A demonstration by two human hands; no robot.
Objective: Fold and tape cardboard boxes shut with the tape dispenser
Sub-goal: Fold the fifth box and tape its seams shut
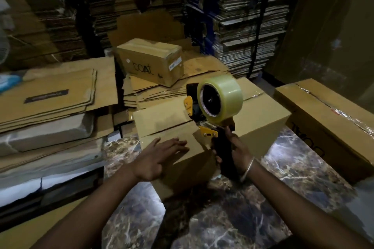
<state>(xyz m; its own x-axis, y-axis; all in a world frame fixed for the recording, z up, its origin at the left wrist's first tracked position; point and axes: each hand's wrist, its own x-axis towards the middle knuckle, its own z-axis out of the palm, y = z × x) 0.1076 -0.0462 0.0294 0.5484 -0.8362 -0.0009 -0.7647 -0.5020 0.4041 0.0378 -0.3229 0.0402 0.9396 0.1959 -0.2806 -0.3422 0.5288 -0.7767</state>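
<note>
A brown cardboard box (261, 115) stands on the marble floor in front of me, its top flaps folded down with the centre seam showing. My left hand (159, 155) lies flat with straight fingers on the near flap, pressing it down. My right hand (236, 151) grips the black handle of a tape dispenser (212, 119) with yellow parts. The dispenser carries a big roll of clear tape (222, 97) and its front end sits at the near edge of the box top, by the seam.
A taped box printed "boat" (151, 60) sits behind on flattened cardboard. Flat carton stacks (50, 95) lie at left. A long taped box (332, 121) lies at right. Tall bundles of flat cartons (247, 16) line the back. Marble floor (212, 218) shows near me.
</note>
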